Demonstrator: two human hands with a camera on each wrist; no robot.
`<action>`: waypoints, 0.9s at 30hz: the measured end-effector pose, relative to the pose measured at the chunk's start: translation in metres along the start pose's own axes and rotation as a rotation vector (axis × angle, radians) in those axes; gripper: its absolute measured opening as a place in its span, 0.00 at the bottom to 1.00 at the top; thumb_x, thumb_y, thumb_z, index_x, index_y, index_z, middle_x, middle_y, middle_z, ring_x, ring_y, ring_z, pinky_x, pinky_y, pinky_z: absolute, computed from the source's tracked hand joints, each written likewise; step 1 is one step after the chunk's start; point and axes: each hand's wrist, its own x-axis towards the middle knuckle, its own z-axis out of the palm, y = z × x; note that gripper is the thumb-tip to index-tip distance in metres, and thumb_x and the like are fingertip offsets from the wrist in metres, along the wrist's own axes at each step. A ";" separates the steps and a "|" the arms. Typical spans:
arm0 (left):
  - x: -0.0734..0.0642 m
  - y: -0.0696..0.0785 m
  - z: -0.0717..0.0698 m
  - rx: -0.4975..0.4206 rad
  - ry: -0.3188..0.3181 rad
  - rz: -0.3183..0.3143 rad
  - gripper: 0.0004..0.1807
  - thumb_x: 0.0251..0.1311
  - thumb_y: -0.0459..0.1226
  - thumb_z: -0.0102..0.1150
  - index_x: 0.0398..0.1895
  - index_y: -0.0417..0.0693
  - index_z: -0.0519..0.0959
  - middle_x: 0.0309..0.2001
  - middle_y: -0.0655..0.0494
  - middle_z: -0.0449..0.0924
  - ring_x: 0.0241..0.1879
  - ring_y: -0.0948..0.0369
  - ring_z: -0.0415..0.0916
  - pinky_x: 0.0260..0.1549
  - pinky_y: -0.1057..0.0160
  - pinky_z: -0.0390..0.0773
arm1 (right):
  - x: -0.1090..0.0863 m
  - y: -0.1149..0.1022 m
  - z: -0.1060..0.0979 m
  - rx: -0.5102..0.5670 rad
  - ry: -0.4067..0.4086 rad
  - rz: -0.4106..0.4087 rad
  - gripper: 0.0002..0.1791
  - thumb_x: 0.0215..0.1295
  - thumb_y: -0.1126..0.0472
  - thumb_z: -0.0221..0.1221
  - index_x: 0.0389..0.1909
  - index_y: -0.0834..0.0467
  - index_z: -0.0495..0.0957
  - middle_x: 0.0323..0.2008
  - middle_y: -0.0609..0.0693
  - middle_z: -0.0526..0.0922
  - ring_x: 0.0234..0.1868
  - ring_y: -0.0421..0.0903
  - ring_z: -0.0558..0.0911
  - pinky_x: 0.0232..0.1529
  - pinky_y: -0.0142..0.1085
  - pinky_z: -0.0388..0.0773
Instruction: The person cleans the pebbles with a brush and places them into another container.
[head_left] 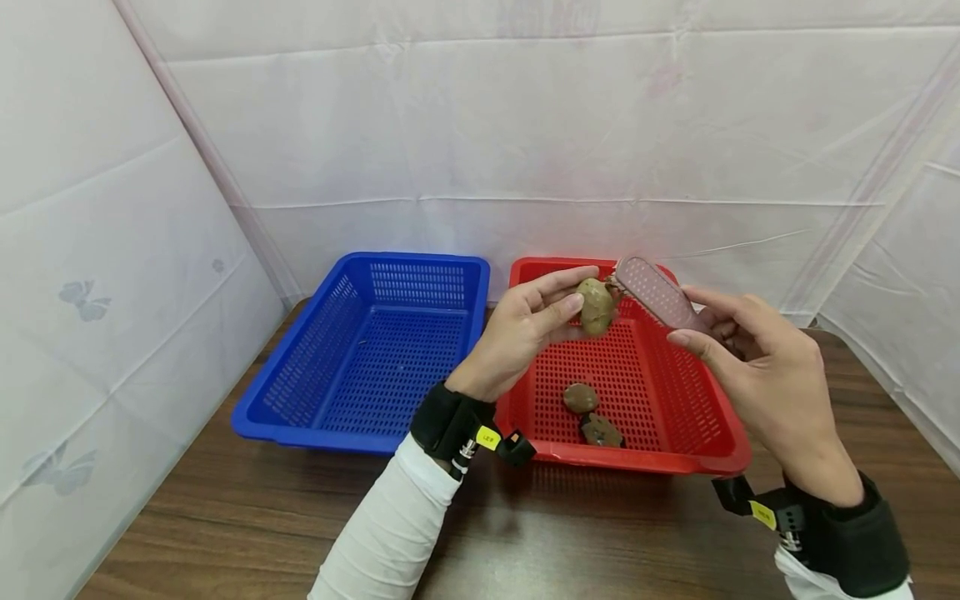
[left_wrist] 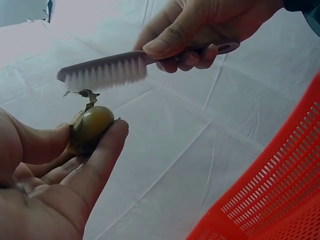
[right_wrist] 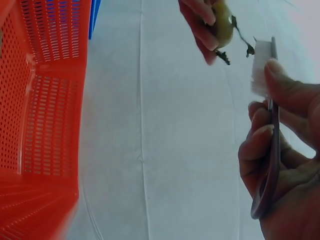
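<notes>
My left hand pinches a small greenish-brown, potato-shaped lump between thumb and fingers, above the red basket. In the left wrist view, the lump looks glossy, and a dried, leafy strand sticks up from it. My right hand grips the handle of a mauve brush. White bristles on the brush face down, close over the strand in the left wrist view. Two brown lumps, one round and one rougher, lie on the red basket's floor.
Left of the red basket stands a blue basket with a few tiny specks on its floor. Both sit on a dark wood table. White sheeting hangs behind and at both sides.
</notes>
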 end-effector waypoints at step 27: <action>0.000 -0.004 0.000 -0.037 0.073 0.012 0.21 0.80 0.28 0.53 0.72 0.33 0.73 0.56 0.42 0.80 0.51 0.56 0.84 0.59 0.48 0.83 | 0.000 -0.001 0.003 -0.075 -0.053 0.037 0.33 0.55 0.76 0.76 0.64 0.58 0.85 0.37 0.45 0.81 0.34 0.34 0.77 0.36 0.17 0.72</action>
